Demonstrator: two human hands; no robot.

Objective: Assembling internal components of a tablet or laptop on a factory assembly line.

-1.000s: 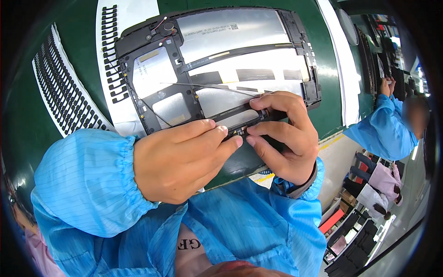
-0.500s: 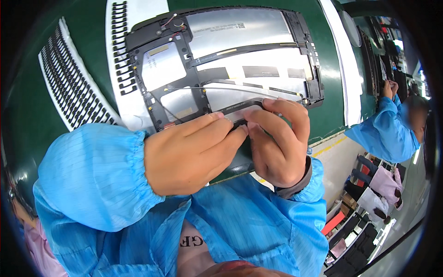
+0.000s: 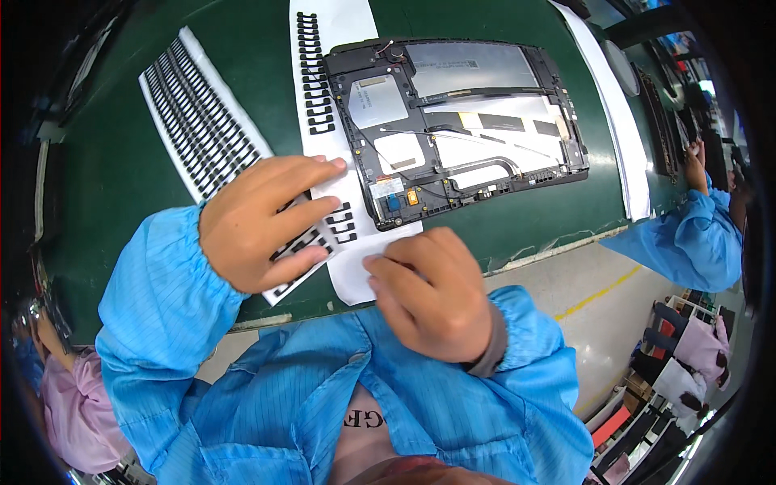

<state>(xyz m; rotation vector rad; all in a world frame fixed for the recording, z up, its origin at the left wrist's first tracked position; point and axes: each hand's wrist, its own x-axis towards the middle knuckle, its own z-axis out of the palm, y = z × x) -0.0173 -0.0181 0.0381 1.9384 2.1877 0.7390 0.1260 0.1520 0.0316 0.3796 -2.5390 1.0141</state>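
"Desk [image 3: 250,44] first: what's on it?"

"Glossy green surface. The opened tablet [image 3: 465,101] lies beyond the hands, smooth silvery panels in a black frame, its left edge over a white backing sheet [image 3: 356,271]."

"Left of that?"

"A strip sheet [image 3: 202,105], densely patterned black. The left hand [image 3: 263,214], fingers spread, hides parts of both sheets; the right hand [image 3: 436,295] curls, whether pinching anything I can't tell."

"Smallest?"

"C-shaped black pads [image 3: 308,74], columned on the backing sheet."

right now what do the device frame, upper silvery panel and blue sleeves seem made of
Frame: probably matte black plastic, with moulded-looking edges. Upper silvery panel: perhaps metal or foil, judging by its smooth sheen. Sleeves: likely thin synthetic cloth, slightly shiny and puckered.
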